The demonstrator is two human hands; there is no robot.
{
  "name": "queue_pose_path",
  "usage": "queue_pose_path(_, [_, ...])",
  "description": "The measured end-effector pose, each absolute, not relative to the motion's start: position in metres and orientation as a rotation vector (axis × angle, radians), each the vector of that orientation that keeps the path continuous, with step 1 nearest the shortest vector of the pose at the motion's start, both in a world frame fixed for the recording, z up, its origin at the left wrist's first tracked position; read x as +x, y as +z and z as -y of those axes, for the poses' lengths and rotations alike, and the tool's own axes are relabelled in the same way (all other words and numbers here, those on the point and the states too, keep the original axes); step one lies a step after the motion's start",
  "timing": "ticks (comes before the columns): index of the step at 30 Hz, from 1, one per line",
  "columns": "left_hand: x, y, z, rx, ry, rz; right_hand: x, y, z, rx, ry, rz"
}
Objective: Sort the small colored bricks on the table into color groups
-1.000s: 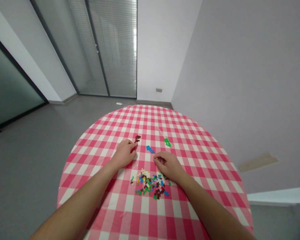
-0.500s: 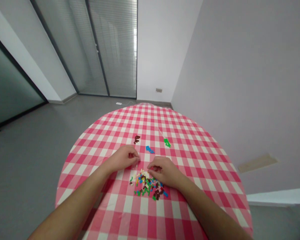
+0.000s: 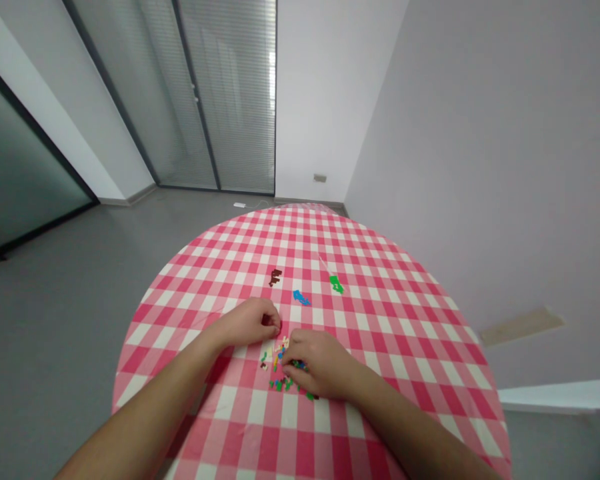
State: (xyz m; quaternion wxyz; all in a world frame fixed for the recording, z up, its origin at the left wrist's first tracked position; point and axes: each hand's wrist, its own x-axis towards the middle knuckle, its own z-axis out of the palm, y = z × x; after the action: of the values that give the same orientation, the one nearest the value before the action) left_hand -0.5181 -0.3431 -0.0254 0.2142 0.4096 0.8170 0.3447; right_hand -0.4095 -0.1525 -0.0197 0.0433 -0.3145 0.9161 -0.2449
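Observation:
A pile of small toy building bricks (image 3: 280, 385) in green, blue, brown, yellow and white lies on the checked tablecloth. Over its right part reaches my right hand (image 3: 320, 360), thumb and fingers bent together among the pieces; whatever they grip is hidden. Just beyond the pile, to the left, my left hand (image 3: 255, 321) rests with its fingers curled into a pinch. Anything in that pinch is too small to make out. Farther out lie a brown cluster of pieces (image 3: 275, 277), a blue one (image 3: 301, 298) and a green one (image 3: 336, 284).
The round table wears a red-and-white checked tablecloth (image 3: 220, 260). A grey wall (image 3: 505, 167) stands close on the right. Behind the table are glass panels with blinds (image 3: 240, 100), and a white power strip (image 3: 239, 205) lies on the floor.
My right hand has moved toward me and left, down onto the pile, covering much of it. My left hand stays nearly in place, its fingers curled a little more. The view shifts slightly.

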Motion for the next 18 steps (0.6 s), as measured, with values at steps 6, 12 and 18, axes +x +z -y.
queue_pose_path(6, [-0.5193,-0.0272,0.3443,1.145,0.966,-2.245,-0.4091,-0.0166,0.1521,-0.886,-0.787,-2.799])
queue_pose_path(12, [-0.5218,-0.0297,0.3456,1.151,0.962,-2.219,-0.4077,-0.0161,0.1533,-0.788,-0.752,-2.867])
queue_pose_path(18, [-0.5223,-0.0301,0.3454,1.158,0.967,-2.229,-0.4091,-0.0228,0.1556,-0.775,-0.702,-2.911])
